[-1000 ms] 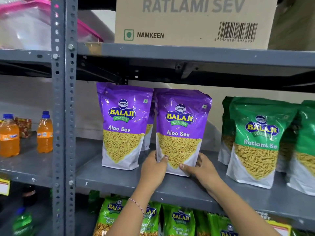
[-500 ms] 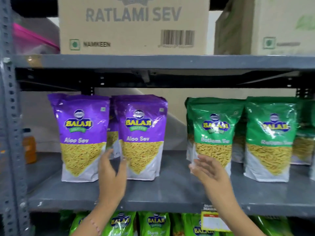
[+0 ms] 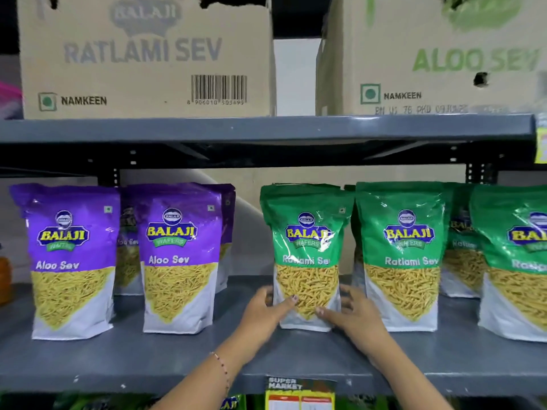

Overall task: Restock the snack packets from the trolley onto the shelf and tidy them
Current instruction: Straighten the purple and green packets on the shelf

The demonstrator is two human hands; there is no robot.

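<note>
the green snack packet (image 3: 306, 255) stands upright on the gray shelf (image 3: 177, 359), label facing out. left hand (image 3: 263, 310) and right hand (image 3: 352, 316) clasp its lower corners, thumbs across the front.

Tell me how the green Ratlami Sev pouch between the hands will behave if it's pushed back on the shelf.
The Ratlami Sev pouch stands tall on a narrow base, so a push near its top would probably tip it. Its glossy film looks slippery and crumply; the left hand and right hand sit low on its sides, which likely steadies it. The thin strands probably make it light.
</note>
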